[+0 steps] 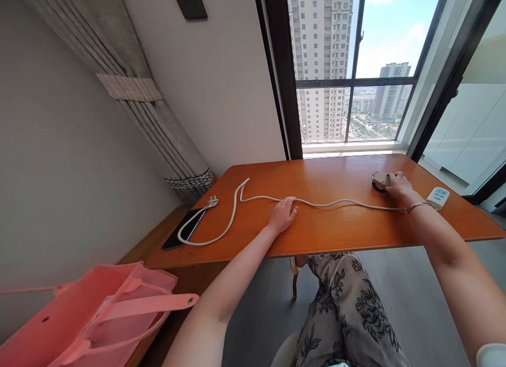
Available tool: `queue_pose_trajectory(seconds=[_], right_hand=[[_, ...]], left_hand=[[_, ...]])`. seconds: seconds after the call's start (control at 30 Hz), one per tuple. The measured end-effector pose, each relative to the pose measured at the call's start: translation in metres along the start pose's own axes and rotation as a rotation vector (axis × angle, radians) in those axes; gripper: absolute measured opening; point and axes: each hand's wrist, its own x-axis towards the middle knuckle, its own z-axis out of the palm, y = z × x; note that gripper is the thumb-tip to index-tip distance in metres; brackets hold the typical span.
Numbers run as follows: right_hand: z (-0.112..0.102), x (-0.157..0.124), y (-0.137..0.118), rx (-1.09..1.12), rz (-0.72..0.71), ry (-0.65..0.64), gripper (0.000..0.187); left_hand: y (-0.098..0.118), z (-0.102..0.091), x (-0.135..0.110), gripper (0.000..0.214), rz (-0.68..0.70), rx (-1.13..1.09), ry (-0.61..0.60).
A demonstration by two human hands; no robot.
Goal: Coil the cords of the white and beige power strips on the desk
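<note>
My left hand [282, 216] lies on the wooden table [336, 227], palm down, fingers stretched out, at the white cord [340, 202]. Whether the fingertips press on the cord I cannot tell. Over at the far right of the table, my right hand [398, 189] has its fingers closed on a small beige object with a dark underside [380, 180]; its kind is not clear. Close by my right wrist sits the white power strip [438, 196], from which the cord runs left across the table. The cord's plug [212, 201] rests at the left end, beside a dark tablet [179, 232].
A pink bag [90, 314] stands open at the lower left, below the table's level. Behind the table are a window [351, 82] and a gathered grey curtain [150, 129]. My legs [348, 309] are under the table's front edge.
</note>
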Motion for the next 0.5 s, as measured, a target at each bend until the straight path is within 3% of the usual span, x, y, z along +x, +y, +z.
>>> queue_pose_trajectory(seconds=[0.17, 0.33, 0.5], right_hand=[[-0.01, -0.021, -0.039, 0.313, -0.157, 0.172, 0.063], [-0.042, -0.046, -0.092, 0.735, -0.393, 0.371, 0.069], [-0.068, -0.079, -0.129, 1.198, -0.577, 0.313, 0.073]], left_hand=[[-0.001, -0.001, 0.001, 0.03, 0.017, -0.042, 0.029], [0.012, 0.005, 0.006, 0.031, -0.08, -0.252, 0.131], [0.042, 0.015, 0.02, 0.046, -0.189, -0.553, 0.112]])
